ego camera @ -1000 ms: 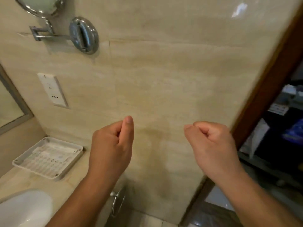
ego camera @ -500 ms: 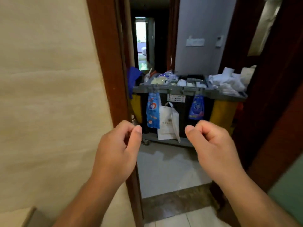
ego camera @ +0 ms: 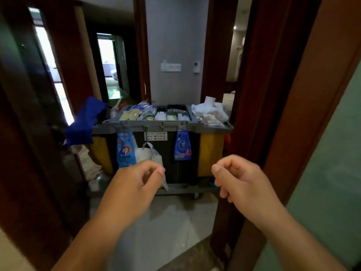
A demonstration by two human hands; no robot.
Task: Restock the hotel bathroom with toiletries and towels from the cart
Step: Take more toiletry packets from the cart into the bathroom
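Observation:
A grey housekeeping cart stands in the corridor just past the doorway, straight ahead. Its top tray holds small toiletry packets and bottles, and crumpled white towels are piled at its right end. My left hand and my right hand are raised side by side in front of the cart, short of it. Both have curled fingers and hold nothing.
A blue cloth hangs off the cart's left end. Two blue packs and a white plastic bag hang on its front between yellow sacks. Dark wooden door frames stand on both sides. Pale floor tiles lie between me and the cart.
My view has swung from the bathroom wall and counter to the doorway, and the cart is now nearer and centred. Both hands stay curled, holding nothing.

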